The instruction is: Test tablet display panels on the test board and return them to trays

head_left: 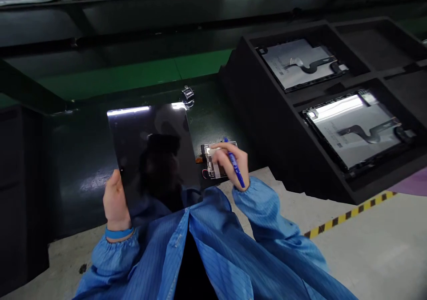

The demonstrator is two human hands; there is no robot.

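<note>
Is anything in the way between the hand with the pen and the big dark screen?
Nothing visible blocks the right hand, which holds a blue pen, from the dark screen in the left hand. An electronic part shows in the gap, but seems lower, on the table.

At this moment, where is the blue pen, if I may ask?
In the head view, the blue pen is in the right hand, to the right of the dark screen and near the small circuit board.

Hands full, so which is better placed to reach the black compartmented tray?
Probably the right hand: nearer the tray, holding a slim blue pen; the left hand supports a glossy black rectangular panel.
</note>
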